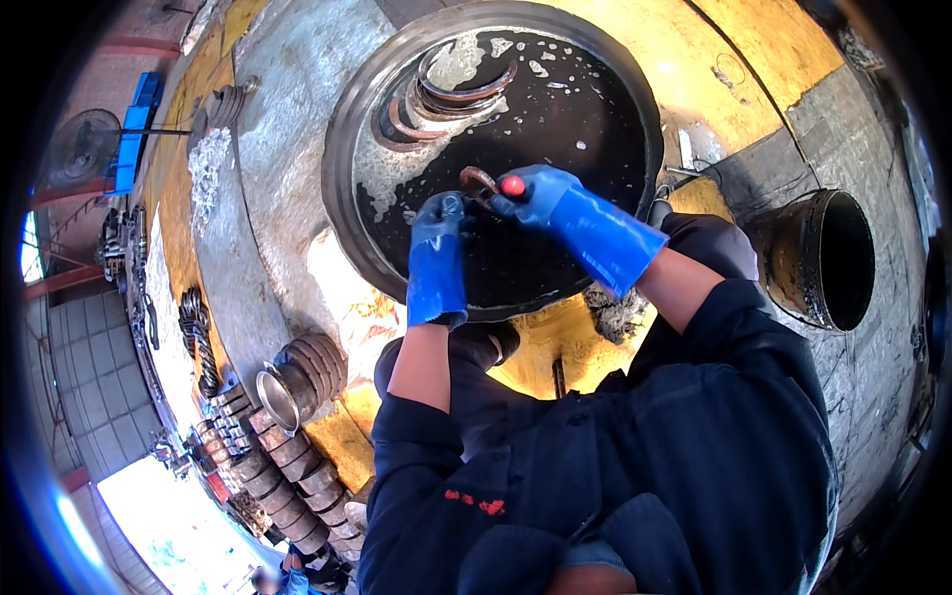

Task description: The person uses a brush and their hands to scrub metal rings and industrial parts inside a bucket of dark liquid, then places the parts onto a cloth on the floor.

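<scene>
Both my hands wear long blue rubber gloves and meet over a wide round pan [342, 149] of dark liquid. Fingers curled, my left hand [436, 216] is closed at the lower side of a curved, rusty-brown metal half ring [476, 178]. My right hand [538, 196] grips a tool whose red handle end [513, 185] pokes out of the fist; the rest of it is hidden by the glove. The right fingers also lie against the half ring. Farther off in the pan, several similar half rings [461, 97] lie partly in the liquid, amid pale foam [382, 174].
A black, dirt-crusted bucket [793, 258] stands to the right of my knee. Left of me lies a row of metal rings [307, 372], with stacked cylindrical parts [288, 476] behind. A fan [84, 149] stands at far left. Another person [297, 580] shows at the lower edge.
</scene>
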A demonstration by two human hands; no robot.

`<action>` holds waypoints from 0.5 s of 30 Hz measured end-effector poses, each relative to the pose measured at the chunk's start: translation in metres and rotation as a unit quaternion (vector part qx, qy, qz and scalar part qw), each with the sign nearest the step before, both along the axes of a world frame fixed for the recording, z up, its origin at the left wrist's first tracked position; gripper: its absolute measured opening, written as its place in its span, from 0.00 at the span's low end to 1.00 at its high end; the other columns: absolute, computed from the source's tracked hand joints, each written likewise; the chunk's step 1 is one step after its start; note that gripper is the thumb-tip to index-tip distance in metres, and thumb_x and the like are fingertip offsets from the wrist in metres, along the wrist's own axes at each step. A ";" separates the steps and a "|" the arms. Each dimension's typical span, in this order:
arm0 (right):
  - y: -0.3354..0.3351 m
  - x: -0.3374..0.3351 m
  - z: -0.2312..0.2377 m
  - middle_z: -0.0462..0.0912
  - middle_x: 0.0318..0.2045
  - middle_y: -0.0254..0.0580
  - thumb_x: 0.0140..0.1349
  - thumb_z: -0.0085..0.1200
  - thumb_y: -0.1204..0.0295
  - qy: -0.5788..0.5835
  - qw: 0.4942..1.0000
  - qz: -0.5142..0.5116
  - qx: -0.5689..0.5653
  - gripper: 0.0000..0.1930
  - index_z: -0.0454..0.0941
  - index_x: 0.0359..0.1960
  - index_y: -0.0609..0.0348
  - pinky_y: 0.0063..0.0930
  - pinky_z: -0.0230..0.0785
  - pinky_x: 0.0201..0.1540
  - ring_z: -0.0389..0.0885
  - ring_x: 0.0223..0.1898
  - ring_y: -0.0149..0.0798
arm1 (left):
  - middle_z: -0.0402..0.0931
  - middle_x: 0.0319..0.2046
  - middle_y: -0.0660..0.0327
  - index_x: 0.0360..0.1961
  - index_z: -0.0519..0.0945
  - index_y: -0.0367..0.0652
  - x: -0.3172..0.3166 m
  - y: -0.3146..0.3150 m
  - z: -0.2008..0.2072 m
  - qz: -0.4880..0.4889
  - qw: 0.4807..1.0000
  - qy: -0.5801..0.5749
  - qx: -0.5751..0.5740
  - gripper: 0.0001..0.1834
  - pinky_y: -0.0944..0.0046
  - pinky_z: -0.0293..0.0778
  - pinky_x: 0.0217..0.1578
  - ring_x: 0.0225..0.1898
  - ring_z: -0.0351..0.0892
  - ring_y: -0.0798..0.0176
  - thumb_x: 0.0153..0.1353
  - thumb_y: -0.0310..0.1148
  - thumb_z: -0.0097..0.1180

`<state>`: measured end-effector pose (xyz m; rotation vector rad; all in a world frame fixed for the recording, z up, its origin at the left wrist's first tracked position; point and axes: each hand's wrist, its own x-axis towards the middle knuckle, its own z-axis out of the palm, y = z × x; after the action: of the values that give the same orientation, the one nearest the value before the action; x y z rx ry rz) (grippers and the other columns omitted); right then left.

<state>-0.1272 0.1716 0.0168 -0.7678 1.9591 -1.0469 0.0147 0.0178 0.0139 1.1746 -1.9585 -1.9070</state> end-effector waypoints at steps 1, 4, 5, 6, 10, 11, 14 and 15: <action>0.002 0.001 -0.005 0.88 0.43 0.45 0.61 0.66 0.59 0.177 0.984 0.028 -0.005 0.19 0.84 0.52 0.51 0.34 0.79 0.47 0.88 0.43 0.42 | 0.85 0.41 0.59 0.50 0.82 0.40 -0.002 0.003 0.012 -0.007 1.000 0.023 0.014 0.19 0.69 0.78 0.33 0.37 0.84 0.67 0.75 0.45 0.53; 0.002 0.003 -0.006 0.87 0.47 0.48 0.62 0.60 0.60 0.365 0.924 0.115 0.019 0.19 0.80 0.54 0.50 0.43 0.79 0.46 0.88 0.42 0.52 | 0.85 0.38 0.59 0.48 0.83 0.40 -0.008 -0.010 0.019 -0.019 0.991 -0.017 0.135 0.20 0.68 0.78 0.34 0.36 0.84 0.66 0.74 0.48 0.55; -0.002 0.009 -0.009 0.87 0.45 0.48 0.65 0.57 0.61 0.378 0.913 0.144 0.047 0.18 0.79 0.54 0.51 0.44 0.78 0.45 0.88 0.40 0.53 | 0.85 0.37 0.59 0.45 0.83 0.41 -0.013 -0.008 0.012 0.020 0.977 -0.051 0.204 0.20 0.66 0.79 0.36 0.36 0.85 0.65 0.73 0.49 0.56; -0.005 0.014 -0.006 0.87 0.42 0.49 0.67 0.54 0.61 0.389 0.902 0.171 0.077 0.17 0.78 0.54 0.51 0.46 0.78 0.44 0.88 0.38 0.54 | 0.85 0.37 0.59 0.45 0.83 0.41 -0.012 -0.007 0.008 0.023 0.977 -0.051 0.204 0.20 0.66 0.79 0.36 0.36 0.85 0.65 0.73 0.49 0.56; -0.022 0.018 -0.004 0.85 0.49 0.48 0.65 0.51 0.65 0.262 0.933 0.158 0.188 0.19 0.74 0.58 0.50 0.45 0.77 0.44 0.87 0.37 0.55 | 0.86 0.39 0.60 0.45 0.84 0.43 -0.005 -0.009 -0.005 -0.040 0.983 0.000 0.180 0.17 0.60 0.79 0.40 0.37 0.85 0.61 0.73 0.46 0.56; -0.010 0.013 -0.023 0.85 0.51 0.47 0.64 0.53 0.66 0.297 0.928 0.165 0.152 0.20 0.75 0.59 0.49 0.44 0.77 0.47 0.87 0.40 0.54 | 0.86 0.39 0.61 0.45 0.84 0.43 -0.005 -0.006 -0.001 -0.050 0.983 0.014 0.174 0.14 0.61 0.79 0.41 0.38 0.85 0.62 0.72 0.43 0.57; 0.012 -0.010 -0.062 0.85 0.51 0.43 0.57 0.60 0.68 0.407 0.906 0.041 -0.104 0.24 0.79 0.59 0.44 0.41 0.77 0.55 0.86 0.50 0.50 | 0.86 0.39 0.61 0.47 0.85 0.43 -0.007 -0.008 0.008 -0.037 0.990 0.014 0.133 0.12 0.63 0.78 0.42 0.40 0.84 0.64 0.70 0.37 0.58; 0.003 -0.006 -0.035 0.85 0.53 0.40 0.55 0.64 0.68 0.326 0.945 0.027 -0.006 0.22 0.83 0.55 0.43 0.38 0.76 0.58 0.83 0.56 0.47 | 0.86 0.39 0.62 0.48 0.84 0.42 0.004 -0.017 0.009 0.002 0.995 -0.007 0.095 0.11 0.63 0.78 0.43 0.41 0.84 0.65 0.69 0.35 0.58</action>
<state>-0.1336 0.1744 -0.0184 -1.2875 2.4569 -0.8291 0.0191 0.0007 0.0227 1.2411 -1.8114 -2.1276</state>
